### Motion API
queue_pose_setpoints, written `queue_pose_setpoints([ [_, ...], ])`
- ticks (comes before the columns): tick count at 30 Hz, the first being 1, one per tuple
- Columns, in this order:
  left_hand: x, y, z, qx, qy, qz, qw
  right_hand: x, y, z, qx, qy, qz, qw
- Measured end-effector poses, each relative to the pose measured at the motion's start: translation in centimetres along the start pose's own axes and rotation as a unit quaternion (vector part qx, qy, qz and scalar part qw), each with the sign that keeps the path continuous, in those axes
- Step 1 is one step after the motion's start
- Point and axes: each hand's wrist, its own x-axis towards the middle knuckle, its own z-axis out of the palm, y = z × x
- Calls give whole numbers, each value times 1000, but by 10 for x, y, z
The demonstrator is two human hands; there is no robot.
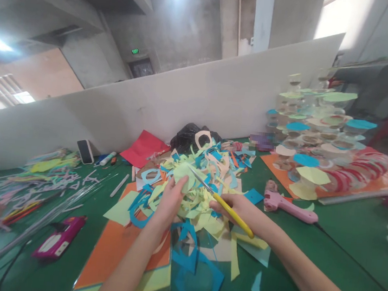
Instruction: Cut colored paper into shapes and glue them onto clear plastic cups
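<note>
Pinched between the fingers of my left hand (173, 195) is a pale green piece of paper (183, 171), roughly rounded in outline. My right hand (239, 211) grips a pair of scissors (230, 210) with yellow handles. The blades point up and left, with their tips at the right edge of the green paper. Beneath both hands spreads a heap of cut paper scraps (206, 219) in yellow-green, blue, cream and orange. An orange sheet (112, 248) lies under my left forearm.
A pink glue gun (290, 208) lies to the right, its cord trailing off. Behind it, clear cups topped with paper discs (304, 160) stand stacked. On the left are a magenta device (59, 237), a phone (85, 152) and paper strips (61, 172). A white partition (185, 95) closes the back.
</note>
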Motion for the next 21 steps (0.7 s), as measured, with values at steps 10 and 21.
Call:
queue_pose_setpoints([
  [10,8,-5,-6,27,-18,24,999,-10,-3,-1,6,-33,-22,999],
  [21,7,-6,-2,3,-4,7,1000,4,0,7,29,23,15,999],
])
